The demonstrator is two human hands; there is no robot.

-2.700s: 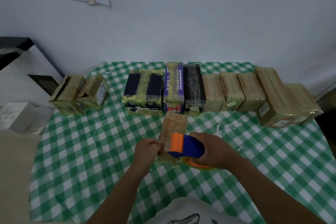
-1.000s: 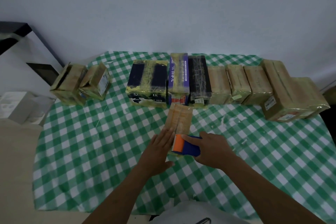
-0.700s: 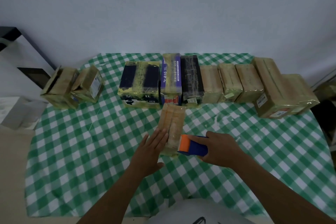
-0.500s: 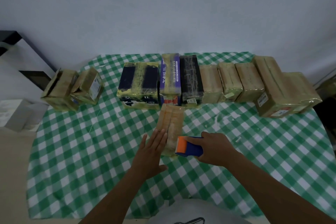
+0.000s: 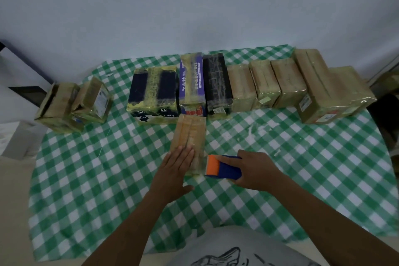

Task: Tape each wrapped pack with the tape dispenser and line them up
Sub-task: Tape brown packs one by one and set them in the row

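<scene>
Pack (image 5: 189, 134) lies flat at the centre of the frame on the checked cloth (image 5: 86, 168), lengthwise away from the person, its far end right by the back row; whether it touches the row cannot be told. A few seconds ago its near end was pinched up by the left hand with the dispenser over it. Now it is down, and the left hand (image 5: 172, 170) has let go and lies flat, fingers straight, on the pack's near left part. Half a second ago the fingers were more beside the pack than on it. The right hand (image 5: 254, 170) keeps its grasp round the blue and orange dispenser (image 5: 223, 169), which has come off the pack to sit just right of its near corner.

Count: one dispenser and eleven packs. Eight stand side by side in the row (image 5: 287, 82) across the upper middle: one navy and yellow, one purple, one black, five tan. Two more packs (image 5: 95, 97) stand apart at the left. The eleventh is the one under the hand.

It is tan and long, glossy with tape, with a ridge running down the middle of its top.
</scene>
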